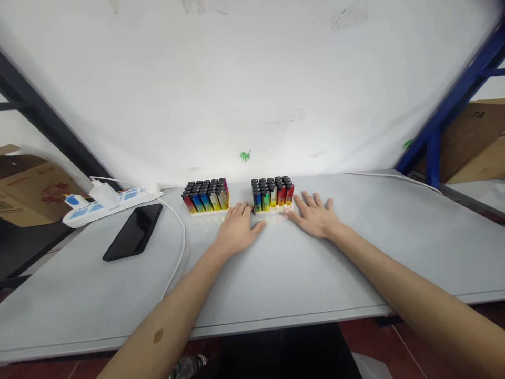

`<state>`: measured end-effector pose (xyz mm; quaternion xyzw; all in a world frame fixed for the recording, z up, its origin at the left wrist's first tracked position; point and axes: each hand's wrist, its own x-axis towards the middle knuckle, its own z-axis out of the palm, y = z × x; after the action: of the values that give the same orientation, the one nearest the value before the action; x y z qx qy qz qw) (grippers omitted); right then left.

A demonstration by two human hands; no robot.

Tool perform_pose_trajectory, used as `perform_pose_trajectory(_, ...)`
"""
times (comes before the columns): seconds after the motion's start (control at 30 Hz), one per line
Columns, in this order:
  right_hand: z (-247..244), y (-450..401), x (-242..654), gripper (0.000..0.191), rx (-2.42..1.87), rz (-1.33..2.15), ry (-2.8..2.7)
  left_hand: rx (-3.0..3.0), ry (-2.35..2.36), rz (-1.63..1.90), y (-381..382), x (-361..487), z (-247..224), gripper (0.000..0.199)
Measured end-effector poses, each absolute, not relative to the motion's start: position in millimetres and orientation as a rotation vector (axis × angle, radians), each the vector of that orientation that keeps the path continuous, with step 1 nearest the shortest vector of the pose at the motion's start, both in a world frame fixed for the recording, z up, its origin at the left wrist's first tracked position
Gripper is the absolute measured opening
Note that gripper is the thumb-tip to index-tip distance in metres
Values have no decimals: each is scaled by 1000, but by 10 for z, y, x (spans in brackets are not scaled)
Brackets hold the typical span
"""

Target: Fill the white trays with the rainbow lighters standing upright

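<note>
Your left hand [238,230] and right hand [314,215] lie flat and released on the table [300,273], flanking the right tray [272,195] of lighters; the left tray [206,196] stands just beside it.

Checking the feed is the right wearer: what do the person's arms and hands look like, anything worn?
Both forearms are bare, no sleeves in view. The left hand and right hand wear no gloves, rings or watch. A small dark mark sits on the left forearm.
</note>
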<state>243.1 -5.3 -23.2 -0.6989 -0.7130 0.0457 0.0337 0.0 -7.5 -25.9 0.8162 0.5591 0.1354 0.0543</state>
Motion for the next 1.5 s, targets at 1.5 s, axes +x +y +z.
perform_pose_trajectory(1.5, -106, 125, 2272, 84, -1406, 368, -1863, 2309, 1465, 777, 326, 3, -207, 78)
